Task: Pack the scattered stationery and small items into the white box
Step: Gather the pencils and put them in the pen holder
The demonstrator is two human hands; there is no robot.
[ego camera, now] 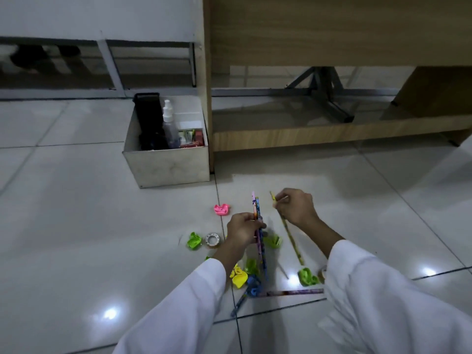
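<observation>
My left hand (244,229) grips two patterned pencils (261,254), held upright above the tiled floor. My right hand (296,206) pinches a yellow-green pencil (291,236) near its top end. The white box (167,166) stands on the floor to the upper left, holding a black item (149,118), a spray bottle (169,123) and small packets. Scattered below my hands lie a pink sharpener (221,209), green sharpeners (194,240), a tape roll (212,239), yellow pieces (238,276), a blue piece (253,287), another green sharpener (307,276) and a purple pencil (293,292).
A wooden desk (332,29) rises right behind the box, its low rail (332,136) close to the floor. A metal chair base (329,98) sits under it. Another pencil (238,304) lies on the tiles near my left sleeve.
</observation>
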